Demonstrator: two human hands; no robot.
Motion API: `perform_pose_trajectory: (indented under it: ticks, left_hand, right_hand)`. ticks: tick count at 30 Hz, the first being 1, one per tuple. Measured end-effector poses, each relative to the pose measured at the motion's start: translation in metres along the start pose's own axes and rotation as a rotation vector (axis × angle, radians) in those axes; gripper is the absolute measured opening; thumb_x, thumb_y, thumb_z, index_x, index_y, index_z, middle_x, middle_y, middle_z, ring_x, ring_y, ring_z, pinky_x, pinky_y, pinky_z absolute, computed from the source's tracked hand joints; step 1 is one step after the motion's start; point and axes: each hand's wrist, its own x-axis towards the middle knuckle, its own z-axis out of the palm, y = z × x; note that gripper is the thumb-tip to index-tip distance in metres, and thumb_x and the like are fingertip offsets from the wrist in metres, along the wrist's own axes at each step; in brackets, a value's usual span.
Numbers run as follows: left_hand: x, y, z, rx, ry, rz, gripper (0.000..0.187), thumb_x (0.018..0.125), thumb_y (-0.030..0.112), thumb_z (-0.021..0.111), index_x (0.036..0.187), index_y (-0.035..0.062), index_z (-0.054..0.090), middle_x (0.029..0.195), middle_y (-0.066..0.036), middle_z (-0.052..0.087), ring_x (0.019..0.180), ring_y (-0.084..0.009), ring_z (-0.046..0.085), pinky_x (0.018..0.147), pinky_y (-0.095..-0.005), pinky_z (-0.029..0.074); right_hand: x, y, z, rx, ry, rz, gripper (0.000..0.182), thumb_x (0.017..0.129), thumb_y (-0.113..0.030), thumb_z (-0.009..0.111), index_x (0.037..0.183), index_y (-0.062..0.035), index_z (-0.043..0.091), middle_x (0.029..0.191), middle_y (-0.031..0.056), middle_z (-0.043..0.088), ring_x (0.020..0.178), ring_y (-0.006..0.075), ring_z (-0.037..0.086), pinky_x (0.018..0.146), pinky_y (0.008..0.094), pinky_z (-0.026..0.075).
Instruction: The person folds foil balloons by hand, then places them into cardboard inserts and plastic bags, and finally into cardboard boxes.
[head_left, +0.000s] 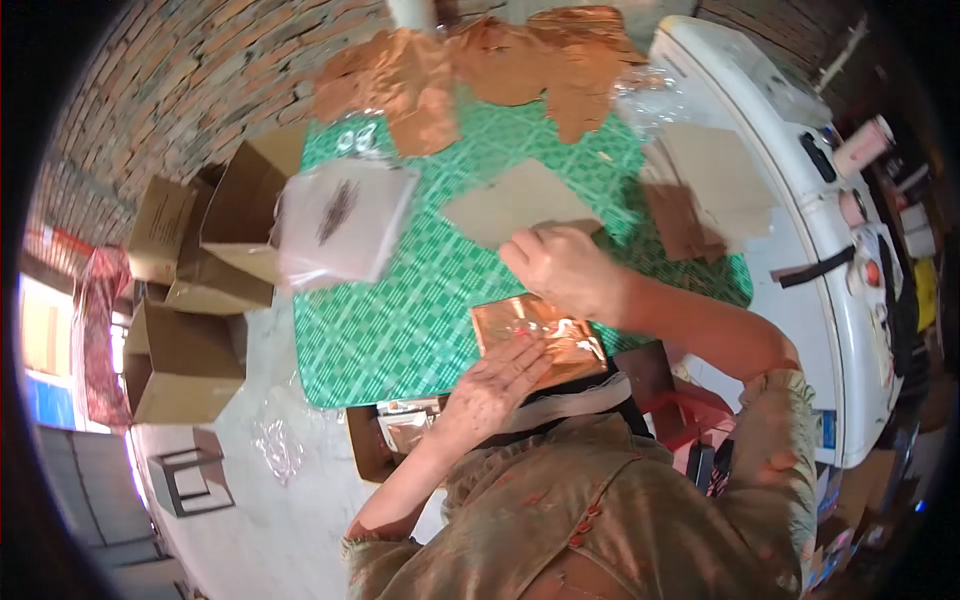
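My left hand (497, 385) lies with its fingers stretched over the lower left part of a shiny copper-coloured packet (570, 348) at the near edge of the green patterned table (400, 330). Just above the packet is my right hand (562, 268), its fingers curled in at the near edge of a flat brown cardboard piece (522, 200). Whatever those fingers may hold is hidden. Left of the cardboard lies a stack of clear plastic sleeves (345, 222) with a dark mark on top.
Crumpled copper-coloured sheets (410, 90) lie along the far edge. More brown card pieces (710, 185) are at the right, beside a white appliance (850, 370). Open cardboard boxes (185, 365) stand at the left. A small dark frame (192, 478) is on the floor.
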Motion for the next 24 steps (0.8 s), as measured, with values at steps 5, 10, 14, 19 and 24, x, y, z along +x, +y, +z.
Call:
perform_pose_trajectory:
  ticks: [5, 10, 14, 19, 24]
  left_hand:
    - [-0.004, -0.001, -0.006, -0.033, -0.017, 0.01, 0.046, 0.083, 0.005, 0.067, 0.129, 0.0048, 0.069, 0.138, -0.011, 0.066, 0.134, -0.0276, 0.059, 0.115, -0.0431, 0.047]
    - [-0.004, -0.005, -0.005, -0.076, 0.007, 0.004, 0.044, 0.085, 0.006, 0.065, 0.129, 0.0042, 0.069, 0.138, -0.011, 0.066, 0.133, -0.0264, 0.059, 0.116, -0.0426, 0.046]
    - [-0.004, -0.005, -0.007, -0.091, 0.005, -0.004, 0.042, 0.086, 0.007, 0.065, 0.128, 0.0038, 0.069, 0.138, -0.01, 0.066, 0.133, -0.0257, 0.059, 0.116, -0.0422, 0.046]
    - [-0.005, -0.008, -0.005, -0.106, 0.002, 0.005, 0.043, 0.087, 0.009, 0.064, 0.129, 0.0043, 0.068, 0.139, -0.011, 0.065, 0.134, -0.0257, 0.059, 0.116, -0.0418, 0.046]
    - [-0.006, -0.008, -0.006, -0.118, -0.013, 0.0, 0.044, 0.087, 0.01, 0.063, 0.131, 0.0039, 0.067, 0.139, -0.011, 0.065, 0.134, -0.026, 0.059, 0.117, -0.0418, 0.046]
  right_hand:
    - [0.047, -0.008, 0.014, 0.096, 0.075, 0.014, 0.014, 0.076, -0.006, 0.066, 0.087, -0.007, 0.057, 0.077, 0.0077, 0.057, 0.067, 0.0259, 0.068, 0.059, 0.0394, 0.056]
    - [0.042, -0.023, 0.027, 0.323, -0.201, 0.013, 0.014, 0.085, -0.015, 0.069, 0.088, -0.0052, 0.059, 0.077, 0.0106, 0.064, 0.069, 0.0298, 0.071, 0.064, 0.0424, 0.058]
    - [0.05, -0.005, 0.037, 0.328, -0.347, 0.053, 0.018, 0.089, -0.022, 0.071, 0.093, -0.0066, 0.064, 0.098, 0.0086, 0.068, 0.089, 0.0313, 0.069, 0.071, 0.0428, 0.058]
    - [0.046, 0.059, 0.1, 0.294, -0.073, 0.128, 0.013, 0.086, -0.011, 0.071, 0.097, -0.0092, 0.066, 0.104, 0.0061, 0.064, 0.105, 0.0293, 0.062, 0.084, 0.0401, 0.055]
    - [0.036, 0.077, 0.116, 0.362, 0.035, 0.074, 0.011, 0.083, -0.006, 0.069, 0.092, -0.0076, 0.063, 0.094, 0.0076, 0.061, 0.1, 0.0309, 0.061, 0.085, 0.0414, 0.054]
